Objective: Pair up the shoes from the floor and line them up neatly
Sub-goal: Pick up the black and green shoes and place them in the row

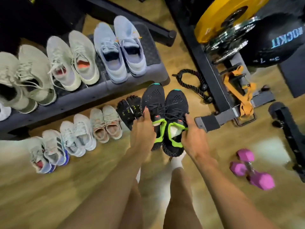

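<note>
The floor row (79, 133) ran in from the left and ended at the black toe shoes (127, 109), so the black pair (153, 98) wanted setting down just beside them, heels level, toes on that line. The left hand (142, 131) gripped one shoe's collar and the right hand (194, 138) the other's, the pair touching side by side between both hands

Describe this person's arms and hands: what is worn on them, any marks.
Both arms are bare as far as the frame shows, with no sleeves in view. The left hand and right hand wear no gloves; no watch, ring, band or marking shows. The forearms near the lower edge are blurred.
</note>
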